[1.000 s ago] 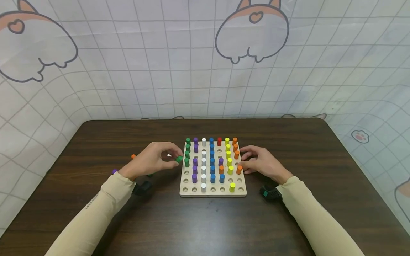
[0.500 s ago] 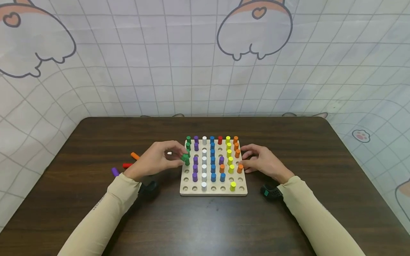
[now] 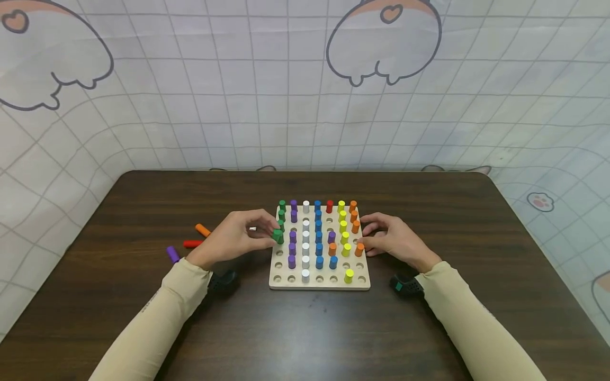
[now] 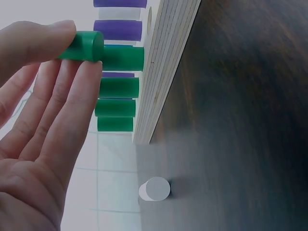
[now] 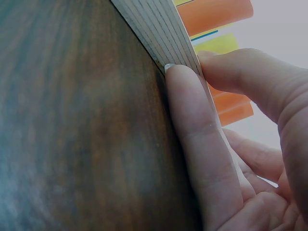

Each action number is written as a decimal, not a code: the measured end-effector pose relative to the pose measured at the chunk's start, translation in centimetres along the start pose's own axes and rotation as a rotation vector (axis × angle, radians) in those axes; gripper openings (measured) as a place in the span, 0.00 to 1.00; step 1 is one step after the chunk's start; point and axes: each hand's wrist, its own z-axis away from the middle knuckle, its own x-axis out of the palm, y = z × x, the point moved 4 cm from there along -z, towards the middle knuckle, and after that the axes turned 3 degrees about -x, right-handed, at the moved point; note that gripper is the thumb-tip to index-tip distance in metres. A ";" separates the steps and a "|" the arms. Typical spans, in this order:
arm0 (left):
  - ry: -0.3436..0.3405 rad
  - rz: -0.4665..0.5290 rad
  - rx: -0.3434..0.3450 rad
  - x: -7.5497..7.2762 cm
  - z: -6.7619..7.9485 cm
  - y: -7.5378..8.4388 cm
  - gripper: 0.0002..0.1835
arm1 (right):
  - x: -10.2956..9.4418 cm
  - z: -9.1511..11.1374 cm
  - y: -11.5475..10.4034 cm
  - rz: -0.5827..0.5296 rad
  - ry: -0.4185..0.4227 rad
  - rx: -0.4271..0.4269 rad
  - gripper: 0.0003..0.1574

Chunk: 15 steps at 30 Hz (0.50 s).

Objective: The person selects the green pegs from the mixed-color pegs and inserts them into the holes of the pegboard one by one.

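Note:
A pale wooden pegboard (image 3: 310,288) stands on the table, with several coloured pegs set in columns. My left hand (image 3: 233,238) pinches a green peg (image 4: 91,45) between thumb and fingertips at the board's left side. In the left wrist view, the held peg is beside the top of the nearest of several upright green pegs (image 4: 120,87); whether they touch I cannot tell. My right hand (image 3: 395,241) holds the board's right edge, one finger along its layered side and the thumb at the top rim near the orange pegs (image 3: 359,249).
Left of the board, an orange peg (image 3: 202,229), a red peg (image 3: 193,244) and a purple peg (image 3: 173,254) lie on the dark wooden table (image 3: 305,338). A white peg (image 4: 158,188) is near the board, mostly behind my left hand in the head view.
My left hand has moved right with the green peg, from beside the board to its green column. Loose pegs behind that arm have come into sight. My right hand stays at the board's edge.

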 end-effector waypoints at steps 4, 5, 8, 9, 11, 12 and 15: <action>-0.014 0.017 -0.019 0.1 0.0 -0.3 0.16 | 0.0 0.0 0.0 -0.001 -0.005 -0.004 0.42; -0.024 0.026 -0.021 0.1 0.0 -0.3 0.16 | 0.0 0.0 0.0 -0.002 -0.004 -0.006 0.42; -0.059 0.068 -0.024 0.3 0.1 -0.5 0.16 | -0.1 -0.1 0.1 -0.004 -0.004 -0.015 0.41; -0.071 0.082 -0.025 0.3 0.1 -0.5 0.16 | -0.1 -0.1 0.1 -0.003 -0.004 -0.017 0.41; -0.089 0.095 -0.018 0.4 0.1 -0.6 0.16 | -0.1 -0.1 0.1 -0.004 -0.007 -0.023 0.41; -0.096 0.101 -0.017 0.5 0.2 -0.6 0.16 | -0.1 -0.1 0.1 -0.003 -0.008 -0.024 0.41; -0.111 0.105 -0.012 0.6 0.2 -0.8 0.16 | 0.0 -0.2 0.1 -0.003 -0.011 -0.027 0.40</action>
